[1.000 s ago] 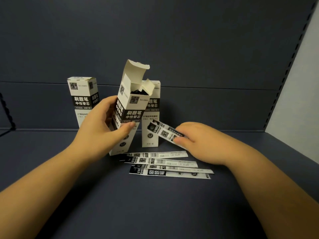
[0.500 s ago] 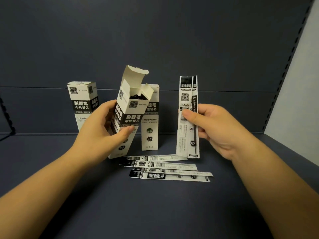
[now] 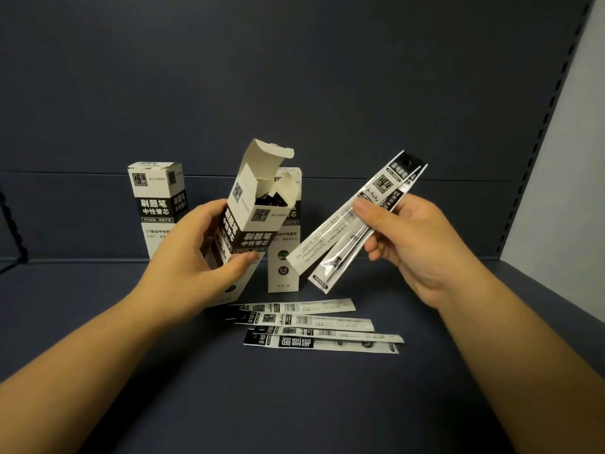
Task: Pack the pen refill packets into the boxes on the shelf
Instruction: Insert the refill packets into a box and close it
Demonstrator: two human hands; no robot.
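My left hand (image 3: 193, 257) grips a tall white and black box (image 3: 252, 221), tilted with its top flap open; dark packet ends show inside. My right hand (image 3: 412, 244) pinches two pen refill packets (image 3: 353, 224) together, slanted with their lower ends pointing down-left, to the right of the open box and apart from it. Several more refill packets (image 3: 314, 326) lie flat on the dark shelf (image 3: 294, 404) in front of me. A closed box (image 3: 157, 204) stands at the back left. Another box (image 3: 284, 257) stands behind the held one, partly hidden.
The shelf's dark back panel (image 3: 294, 93) rises right behind the boxes. A light side wall with a slotted upright (image 3: 553, 126) closes the right side. A dark wire edge (image 3: 13, 231) shows at the far left.
My right hand picked two packets off the shelf, lifted them upright, then tilted them with the lower ends toward the open box. The left hand kept holding the box, tilting it slightly.
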